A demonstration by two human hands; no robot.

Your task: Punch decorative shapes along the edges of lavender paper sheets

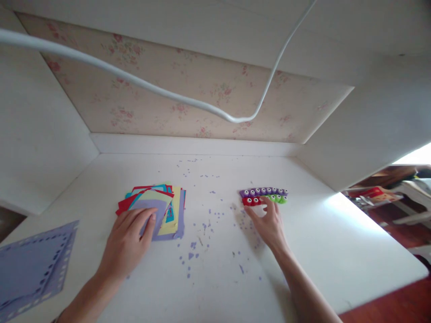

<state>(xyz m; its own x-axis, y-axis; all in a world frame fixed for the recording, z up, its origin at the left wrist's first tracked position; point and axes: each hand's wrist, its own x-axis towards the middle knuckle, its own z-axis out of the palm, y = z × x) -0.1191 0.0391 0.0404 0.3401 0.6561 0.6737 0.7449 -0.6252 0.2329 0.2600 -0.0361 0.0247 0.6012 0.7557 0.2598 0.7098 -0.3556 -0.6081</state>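
Note:
On the left, a loose stack of coloured paper sheets (171,224) in purple, yellow, red and blue lies on the white table. My left hand (129,233) rests over its near left part, fingers laid across a light purple sheet (153,202). Right of centre are small craft pieces with googly eyes: a purple row (266,191) at the back, green ones (279,198) and red ones (248,201) before it. My right hand (269,224) has thumb and fingers around the red ones; a white patch shows between the fingers.
Purple paper scraps (193,251) are scattered over the table (222,287). Purple sheets with punched edges (30,264) lie at the left front. A white cable (168,93) hangs across the view above the table. White side panels and a flowered back wall (202,103) enclose the table.

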